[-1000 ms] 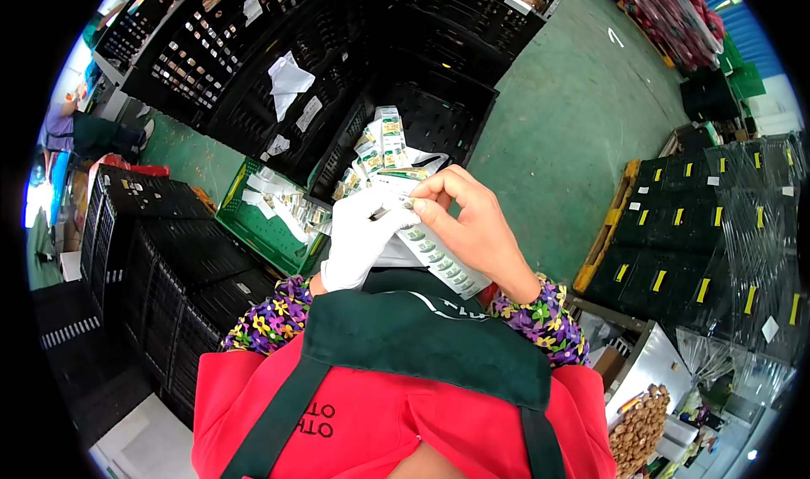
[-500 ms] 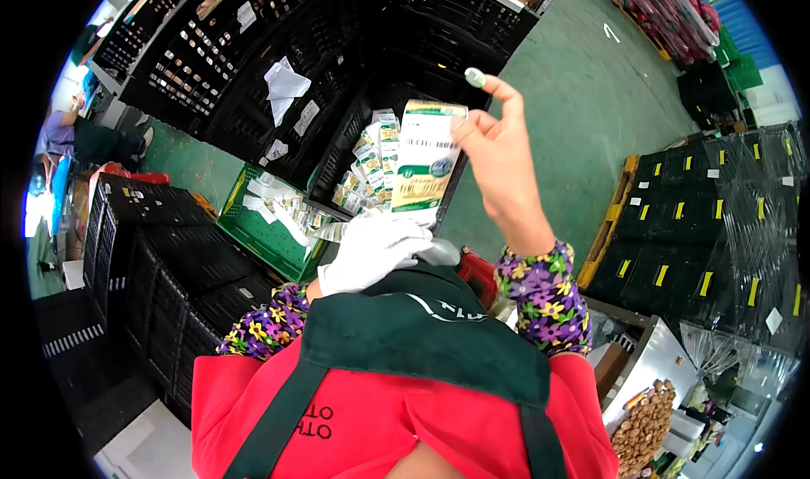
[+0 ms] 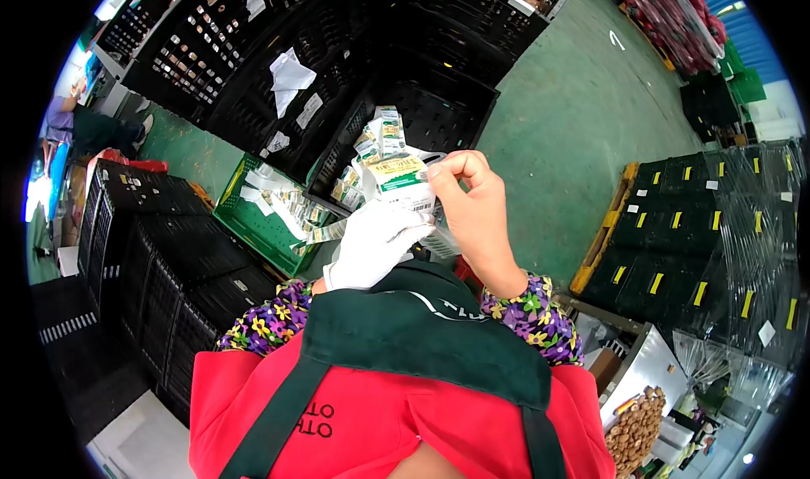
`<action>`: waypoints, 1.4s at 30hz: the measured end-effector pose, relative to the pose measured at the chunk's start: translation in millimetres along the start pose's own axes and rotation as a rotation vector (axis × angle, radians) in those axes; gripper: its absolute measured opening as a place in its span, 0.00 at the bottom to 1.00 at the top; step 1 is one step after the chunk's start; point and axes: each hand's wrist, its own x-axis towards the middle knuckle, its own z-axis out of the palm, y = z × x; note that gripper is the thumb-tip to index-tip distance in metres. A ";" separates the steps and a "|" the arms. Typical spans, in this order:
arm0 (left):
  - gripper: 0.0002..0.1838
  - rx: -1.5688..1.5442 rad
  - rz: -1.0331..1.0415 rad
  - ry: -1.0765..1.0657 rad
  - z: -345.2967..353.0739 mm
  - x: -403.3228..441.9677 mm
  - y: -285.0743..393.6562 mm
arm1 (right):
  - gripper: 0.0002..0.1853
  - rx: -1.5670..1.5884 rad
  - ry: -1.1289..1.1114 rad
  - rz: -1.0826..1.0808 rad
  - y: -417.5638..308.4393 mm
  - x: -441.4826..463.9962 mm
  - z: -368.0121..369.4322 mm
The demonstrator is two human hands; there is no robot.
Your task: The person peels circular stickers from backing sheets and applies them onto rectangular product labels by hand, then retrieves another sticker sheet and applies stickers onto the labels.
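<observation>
My left hand [image 3: 380, 241], in a white glove, is closed around the lower part of a strip of printed labels [image 3: 398, 175]. The strip is white with green and gold print and stands up from the glove. My bare right hand [image 3: 477, 213] pinches its right edge between thumb and fingers. Pale, partly see-through backing shows below the two hands, blurred. Just beyond, more label strips [image 3: 390, 131] lie piled in a black crate [image 3: 485, 112]. To the left, a green crate [image 3: 240, 205] holds further label strips and crumpled white paper.
Tall black crates [image 3: 202, 48] stand ahead and to the left, with more stacked black crates [image 3: 181, 268] at lower left. Film-wrapped dark crates [image 3: 675, 234] sit on a pallet at right. Brown mushrooms [image 3: 634, 432] lie on a metal surface. A person [image 3: 93, 133] is at far left.
My right hand has come down and toward me, bringing the label strip's raised end lower; the strip now bends over near the glove. My left hand keeps its grip.
</observation>
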 end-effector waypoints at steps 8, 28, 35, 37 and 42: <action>0.09 0.162 0.246 -0.045 -6.3 4.5 5.8 | 0.07 -0.480 -0.094 -0.093 -0.9 2.2 -7.5; 0.07 -0.582 -0.458 0.387 -23.2 28.6 -28.4 | 0.21 -0.113 -0.034 0.024 37.2 -33.6 -61.0; 0.08 -0.670 -0.424 0.315 -21.2 39.0 -12.8 | 0.14 0.065 0.110 0.018 34.6 -34.0 -63.3; 0.06 -0.597 -0.435 0.279 -25.3 39.5 -15.1 | 0.10 0.226 0.139 0.043 23.4 -32.6 -65.1; 0.03 -0.606 -0.342 0.309 -19.1 39.0 -18.3 | 0.11 0.122 0.193 0.109 22.0 -27.9 -69.1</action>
